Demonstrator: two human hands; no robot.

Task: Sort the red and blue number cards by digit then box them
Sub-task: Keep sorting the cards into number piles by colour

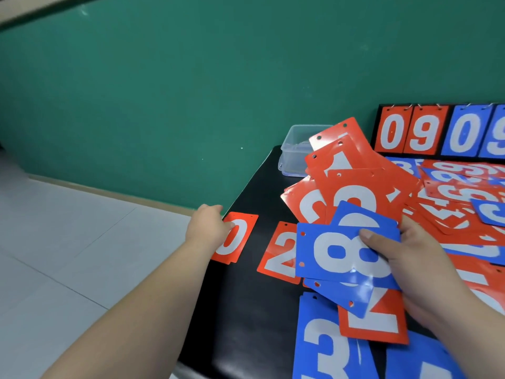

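Note:
My right hand (pixel 415 258) grips a fanned bunch of red and blue number cards, with a blue 8 card (pixel 338 255) on top under my thumb and red cards (pixel 352 184) spreading behind. My left hand (pixel 209 224) pinches the left edge of a red 0 card (pixel 237 237) lying at the table's left edge. A red 2 card (pixel 278 255) lies flat beside it. A blue 3 card (pixel 325 343) and a red card (pixel 377 321) lie near the front. A clear plastic box (pixel 296 149) stands at the back.
A heap of mixed red and blue cards (pixel 464 195) covers the right side of the black table (pixel 246 296). A flip scoreboard (pixel 437 129) showing 0 9 0 stands against the green wall. Pale floor tiles lie to the left below the table edge.

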